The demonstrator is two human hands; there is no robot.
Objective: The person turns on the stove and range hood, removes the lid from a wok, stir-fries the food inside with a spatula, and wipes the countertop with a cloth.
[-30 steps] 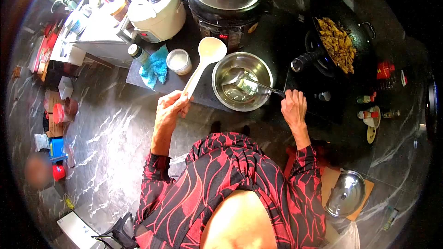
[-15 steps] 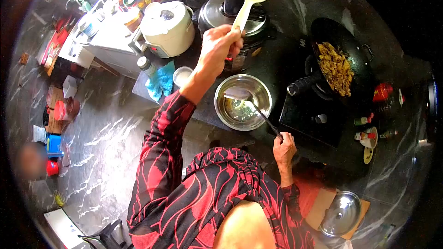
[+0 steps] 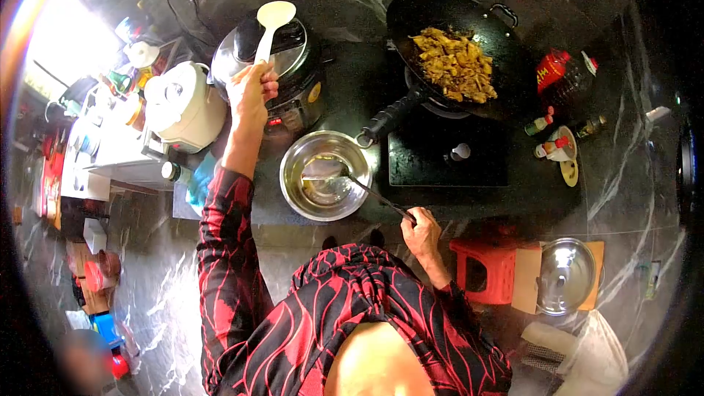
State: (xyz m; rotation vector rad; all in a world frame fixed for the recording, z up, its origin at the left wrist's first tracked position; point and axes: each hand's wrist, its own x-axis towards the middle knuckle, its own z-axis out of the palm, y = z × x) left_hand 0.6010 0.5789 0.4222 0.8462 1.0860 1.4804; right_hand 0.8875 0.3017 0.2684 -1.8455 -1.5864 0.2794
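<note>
My left hand [image 3: 251, 94] is closed around the handle of a cream-coloured spoon [image 3: 276, 14], raised over the dark electric cooker [image 3: 292, 106]. My right hand [image 3: 422, 233] grips the dark handle of a spatula [image 3: 381, 200]. The spatula's flat metal head rests inside a steel bowl [image 3: 287, 193], which stands at the counter's front edge with a little shiny liquid in it. Right of the bowl, a black wok [image 3: 506, 55] on the hob contains browned, chopped food [image 3: 456, 66]. Its handle [image 3: 392, 119] points towards the bowl.
A white rice cooker [image 3: 187, 110] stands left of the dark cooker, near a blue cloth [image 3: 201, 185]. Bottles [image 3: 541, 123] and a small plate [image 3: 569, 171] lie right of the hob [image 3: 447, 158]. On the floor side are a red stool [image 3: 490, 271] and a metal lid [image 3: 566, 275].
The view has swung to the right, so the counter things appear further left. Both hands keep hold of the spoon and the spatula; the spatula's head stays in the bowl.
</note>
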